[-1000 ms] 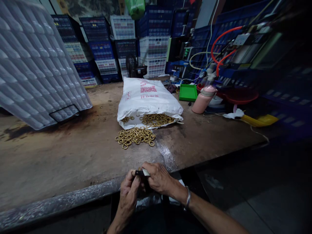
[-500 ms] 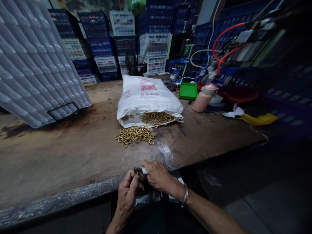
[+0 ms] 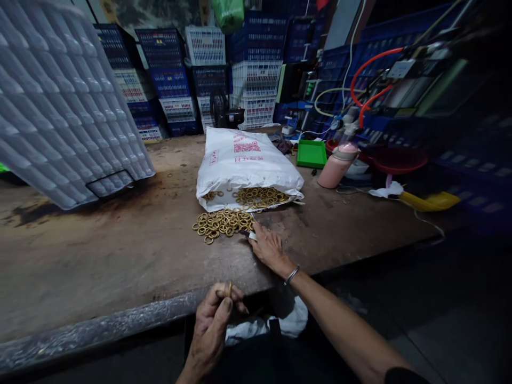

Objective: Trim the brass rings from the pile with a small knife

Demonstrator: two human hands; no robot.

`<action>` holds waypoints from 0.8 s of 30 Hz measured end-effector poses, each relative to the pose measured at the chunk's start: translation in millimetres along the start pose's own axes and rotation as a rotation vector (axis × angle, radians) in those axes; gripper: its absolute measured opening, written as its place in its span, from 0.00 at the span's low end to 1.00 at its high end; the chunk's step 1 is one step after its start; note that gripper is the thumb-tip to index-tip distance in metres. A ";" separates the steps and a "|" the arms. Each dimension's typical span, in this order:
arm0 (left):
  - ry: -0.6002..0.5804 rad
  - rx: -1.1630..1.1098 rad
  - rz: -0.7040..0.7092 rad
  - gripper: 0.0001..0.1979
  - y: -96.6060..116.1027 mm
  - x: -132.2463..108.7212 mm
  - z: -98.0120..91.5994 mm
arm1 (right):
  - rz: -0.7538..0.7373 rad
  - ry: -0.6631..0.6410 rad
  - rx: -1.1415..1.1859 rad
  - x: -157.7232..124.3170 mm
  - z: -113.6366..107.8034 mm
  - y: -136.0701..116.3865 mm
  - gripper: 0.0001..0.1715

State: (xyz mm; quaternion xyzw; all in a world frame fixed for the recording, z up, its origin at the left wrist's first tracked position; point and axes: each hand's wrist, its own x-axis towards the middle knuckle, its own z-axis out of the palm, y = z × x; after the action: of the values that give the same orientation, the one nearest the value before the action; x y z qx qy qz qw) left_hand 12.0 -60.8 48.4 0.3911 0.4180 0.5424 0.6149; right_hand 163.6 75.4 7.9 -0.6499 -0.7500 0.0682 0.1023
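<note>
Left hand [image 3: 210, 322]: a gold-coloured ring [image 3: 230, 288] is pinched between thumb and fingers.
Right hand [image 3: 270, 247]: a black-and-white tool [image 3: 252, 235] is gripped beside the ring pile [image 3: 220, 222].
Ring pile: heaped on the bench [image 3: 120, 261], before the white sack [image 3: 250, 168].

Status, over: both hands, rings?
Left hand pinching a ring. Right hand at ring pile, gripping black-and-white tool. Open sack just beyond pile.

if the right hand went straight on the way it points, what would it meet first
Probably the pile of gold-coloured rings in front of the white sack: the right hand points towards its right side. Whether the black-and-white tool it holds touches them is unclear.
</note>
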 end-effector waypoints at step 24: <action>0.280 -0.522 -0.239 0.08 -15.4 10.4 -12.3 | -0.071 -0.208 0.923 -24.2 -11.4 -19.4 0.13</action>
State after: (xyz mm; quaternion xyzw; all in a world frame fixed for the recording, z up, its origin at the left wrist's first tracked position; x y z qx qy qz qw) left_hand 6.3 -51.8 28.8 0.0900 0.3884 0.6036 0.6904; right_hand 150.9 48.3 22.0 -0.5002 -0.6693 0.4557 0.3069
